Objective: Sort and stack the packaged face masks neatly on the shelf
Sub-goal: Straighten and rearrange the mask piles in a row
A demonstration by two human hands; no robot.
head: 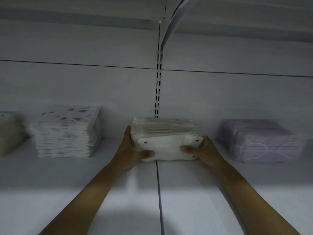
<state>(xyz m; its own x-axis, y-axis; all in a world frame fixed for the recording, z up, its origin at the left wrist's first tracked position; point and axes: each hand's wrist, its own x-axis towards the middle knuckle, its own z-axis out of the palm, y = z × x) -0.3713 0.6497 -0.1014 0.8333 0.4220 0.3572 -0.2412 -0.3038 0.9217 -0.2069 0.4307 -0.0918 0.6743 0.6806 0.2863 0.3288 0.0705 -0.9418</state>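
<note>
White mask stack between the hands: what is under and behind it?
The white mask stack sits across the seam of the shelf, left hand and right hand gripping its sides. Behind it rises the slotted upright. The shelf surface underneath is hidden.

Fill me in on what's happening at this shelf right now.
A person is holding a stack of white packaged face masks between both hands, the left hand and right hand each with a grip on one side, thumbs on the front. The stack sits at the middle of the white shelf. A patterned stack stands to its left and a lilac stack to its right, both apart from it.
</note>
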